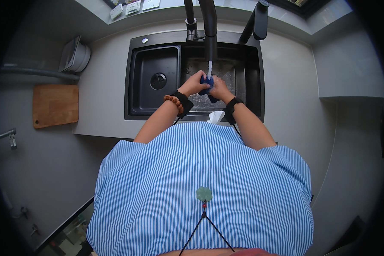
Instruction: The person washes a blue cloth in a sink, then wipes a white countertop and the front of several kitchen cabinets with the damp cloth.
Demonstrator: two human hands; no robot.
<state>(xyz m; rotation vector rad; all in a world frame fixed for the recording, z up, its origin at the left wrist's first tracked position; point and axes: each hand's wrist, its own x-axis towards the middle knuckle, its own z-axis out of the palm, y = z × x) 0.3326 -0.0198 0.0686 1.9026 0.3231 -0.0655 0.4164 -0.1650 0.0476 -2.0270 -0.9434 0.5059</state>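
A dark blue cloth [206, 85] is bunched up under a stream of running water [210, 68] in the right basin of a black double sink [254, 80]. My left hand [194, 84] grips the cloth from the left, with the thumb pressed on top of it. On the other side my right hand [220, 89] holds it too, its fingers partly hidden by the splashing water. The water falls from a dark faucet spout [210, 38] right above both hands. A dark end of the cloth hangs down between my wrists.
The left basin [155, 99] has a round drain cover [158, 81]. A second slim tap [191, 25] and a black upright fixture [260, 22] stand behind the sink. Left are a wooden cutting board [56, 105] and a white container [80, 57]. Wall sockets [132, 7] lie on the sill.
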